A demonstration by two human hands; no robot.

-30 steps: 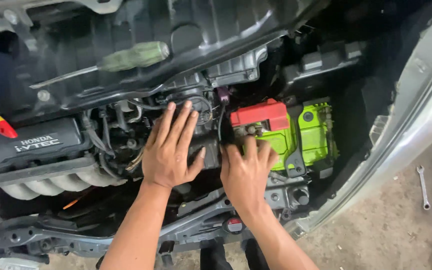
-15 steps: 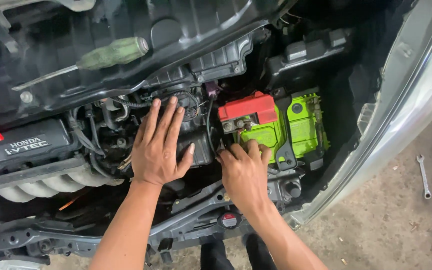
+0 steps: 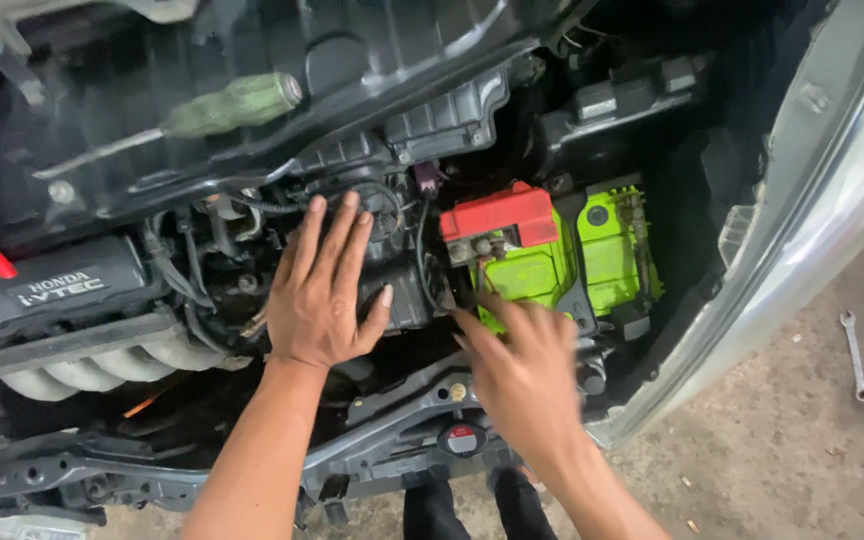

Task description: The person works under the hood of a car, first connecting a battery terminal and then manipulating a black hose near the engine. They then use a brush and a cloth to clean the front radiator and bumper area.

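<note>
Two bare hands deep in an engine bay

Both hands work over the middle of the open engine bay. The left hand (image 3: 324, 292) lies flat, palm down, fingers spread wide and pointing away from the person toward the black cowl, thumb out to the right. It grips nothing; it presses on a black plastic housing (image 3: 399, 290) whose visible part sits just under the fingertips and thumb. How that housing's long axis runs I cannot tell, since the hand covers most of it.

The right hand (image 3: 524, 368) is blurred. Its fingers are loosely open and point up and left toward the lower edge of the bright green battery (image 3: 612, 262); whether the fingertips touch it cannot be told. The battery lies just beyond that hand, its long axis running left to right across the view, with a red terminal cover (image 3: 500, 214) on its left end, close above the right fingertips.

Well beyond the left hand, a green-handled screwdriver (image 3: 227, 106) rests on the cowl, handle to the right, shaft pointing left and slightly down. Left of the left wrist sits the pale intake manifold (image 3: 92, 368).
</note>
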